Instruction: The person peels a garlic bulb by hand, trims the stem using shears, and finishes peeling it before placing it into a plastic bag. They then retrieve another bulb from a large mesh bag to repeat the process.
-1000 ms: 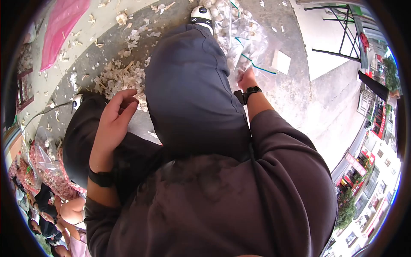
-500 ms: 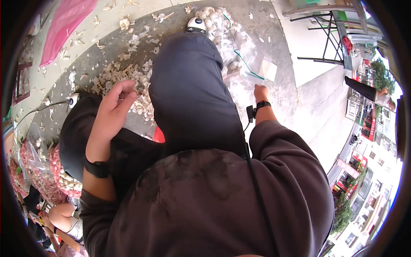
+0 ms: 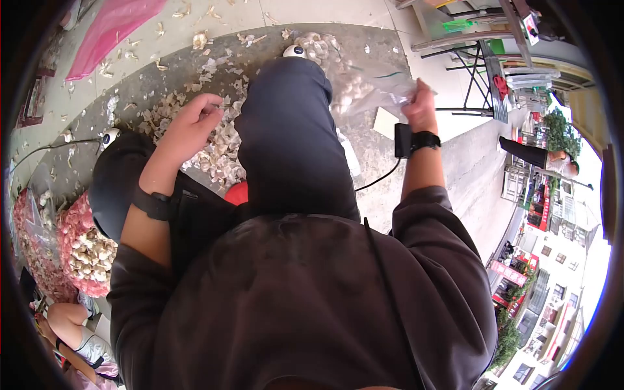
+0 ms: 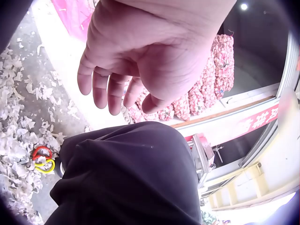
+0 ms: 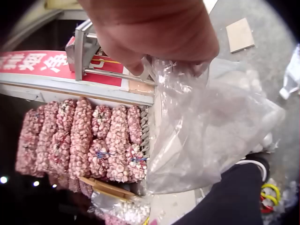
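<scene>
Right hand [image 3: 420, 109]: fingers curled tight, gripping a clear plastic bag [image 5: 211, 129].
Left hand [image 3: 187, 132]: loosely curled, empty, near garlic skins [image 3: 224, 156].

Grey concrete floor [image 3: 383, 149] open to a bright street
A pale strip of flooring [image 3: 247, 16] borders the concrete; farther off are a black-legged table [image 3: 492, 68], a leafy tree [image 3: 507, 338] and white buildings [image 3: 552, 273] with small dark windows [image 3: 523, 372]. A red sign [image 5: 33, 63] bears white characters.
</scene>
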Available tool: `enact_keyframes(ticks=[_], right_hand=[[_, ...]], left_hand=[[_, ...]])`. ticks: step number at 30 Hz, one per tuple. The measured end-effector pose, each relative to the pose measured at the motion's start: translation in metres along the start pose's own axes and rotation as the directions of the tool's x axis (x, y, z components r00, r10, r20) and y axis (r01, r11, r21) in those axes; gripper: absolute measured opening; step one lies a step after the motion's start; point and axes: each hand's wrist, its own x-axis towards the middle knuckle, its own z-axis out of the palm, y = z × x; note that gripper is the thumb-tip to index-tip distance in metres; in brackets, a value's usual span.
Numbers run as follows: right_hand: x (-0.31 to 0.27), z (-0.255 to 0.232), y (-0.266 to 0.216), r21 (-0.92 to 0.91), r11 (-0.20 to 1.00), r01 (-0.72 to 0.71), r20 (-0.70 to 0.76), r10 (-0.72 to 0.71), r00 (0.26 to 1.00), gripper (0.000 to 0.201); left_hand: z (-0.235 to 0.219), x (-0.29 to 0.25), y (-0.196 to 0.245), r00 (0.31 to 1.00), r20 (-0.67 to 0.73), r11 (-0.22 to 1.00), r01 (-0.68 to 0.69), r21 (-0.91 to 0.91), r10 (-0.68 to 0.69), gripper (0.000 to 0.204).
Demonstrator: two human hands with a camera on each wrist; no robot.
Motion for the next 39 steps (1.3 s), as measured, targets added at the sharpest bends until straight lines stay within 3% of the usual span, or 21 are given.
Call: enact_keyframes(ticks=[1,2,3,5,7,8,9,11,12,14,17,20,24,27,29,30,31,33,35,37,39], right_hand=[[0.045,-0.046,-0.046,-0.121,0.985,0.120,0.093,-0.109,0.990,0.022],[-0.025,-0.043,-0.103,-0.304,0.939,0.160,0.337,-0.051,0.940,0.024],[-0.033,-0.046,-0.144,-0.154,0.984,0.087,0.276,-0.042,0.960,0.022],[-0.137,0.008,-0.135,0.002,0.910,0.416,0.106,-0.413,0.904,0.016],[-0.127,-0.022,-0.155,0.117,0.886,0.449,0.353,-0.460,0.815,0.012],[-0.139,-0.007,-0.146,0.104,0.846,0.523,0.142,-0.534,0.834,0.014],[-0.153,0.010,-0.131,0.198,0.816,0.543,0.099,-0.568,0.817,0.017],[-0.101,-0.024,-0.134,0.034,0.842,0.539,0.018,-0.540,0.842,0.019],[-0.059,-0.047,-0.136,0.032,0.870,0.492,0.042,-0.493,0.869,0.018],[-0.047,-0.054,-0.104,0.079,0.912,0.402,-0.030,-0.401,0.916,0.018],[-0.065,-0.055,-0.074,0.070,0.950,0.304,-0.063,-0.300,0.952,0.023],[-0.075,-0.068,-0.085,-0.038,0.955,0.296,-0.044,-0.297,0.954,0.023],[-0.115,-0.068,-0.106,-0.109,0.930,0.350,-0.086,-0.360,0.929,0.012],[-0.146,-0.080,-0.113,0.097,0.897,0.431,0.254,-0.441,0.861,0.012],[-0.206,-0.045,-0.105,0.062,0.820,0.569,0.130,-0.572,0.810,0.019],[-0.214,-0.041,-0.108,0.168,0.792,0.587,0.139,-0.609,0.781,0.018],[-0.202,-0.047,-0.124,0.207,0.749,0.629,0.129,-0.658,0.741,0.017],[-0.212,-0.030,-0.129,0.172,0.694,0.699,-0.101,-0.694,0.713,0.018],[-0.139,-0.070,-0.145,0.143,0.768,0.624,-0.006,-0.630,0.777,0.019],[-0.091,-0.077,-0.105,0.214,0.819,0.532,0.079,-0.558,0.826,0.018],[-0.092,-0.052,-0.061,0.027,0.739,0.673,-0.044,-0.672,0.739,0.020]], left_hand=[[-0.001,0.001,-0.005,1.000,0.008,1.000,-0.011,-0.005,0.011,0.026],[-0.002,0.001,-0.007,0.999,0.016,0.999,-0.041,0.014,0.041,0.026],[-0.002,-0.001,-0.007,0.999,0.004,0.999,-0.048,0.012,0.048,0.027],[-0.003,-0.003,-0.007,0.997,-0.027,0.998,-0.065,0.014,0.066,0.027],[-0.006,-0.005,-0.003,0.997,-0.041,0.997,-0.069,0.029,0.070,0.028],[-0.005,-0.007,-0.003,0.997,-0.034,0.997,-0.068,0.036,0.069,0.028],[-0.005,-0.010,-0.004,0.997,-0.028,0.997,-0.068,0.034,0.069,0.029],[-0.007,-0.010,-0.004,0.996,-0.030,0.996,-0.082,0.033,0.083,0.029],[-0.010,-0.010,-0.002,0.997,-0.031,0.997,-0.071,0.025,0.072,0.029],[-0.012,-0.016,0.002,0.999,-0.034,0.999,-0.038,0.006,0.038,0.029],[-0.014,-0.015,0.000,0.997,-0.040,0.998,-0.064,0.007,0.064,0.030],[-0.013,-0.012,-0.003,0.998,-0.028,0.997,-0.060,0.052,0.061,0.030],[-0.009,-0.009,-0.011,0.998,-0.023,0.997,-0.052,0.050,0.053,0.030],[-0.010,-0.006,-0.014,0.997,-0.042,0.997,-0.060,0.055,0.062,0.030],[-0.009,-0.008,-0.013,0.998,-0.043,0.999,-0.039,0.037,0.040,0.030],[-0.011,-0.006,-0.014,0.998,-0.041,0.998,-0.043,0.055,0.046,0.030],[-0.013,-0.002,-0.015,0.998,-0.029,0.996,-0.046,0.070,0.048,0.030],[-0.004,-0.008,-0.020,0.999,0.006,0.997,-0.035,0.070,0.034,0.030],[-0.009,-0.004,-0.021,0.998,-0.027,0.997,-0.047,0.058,0.049,0.030],[-0.012,-0.009,-0.022,0.996,-0.061,0.995,-0.053,0.082,0.058,0.031],[-0.016,-0.013,-0.017,0.995,-0.078,0.994,-0.055,0.096,0.062,0.031]])
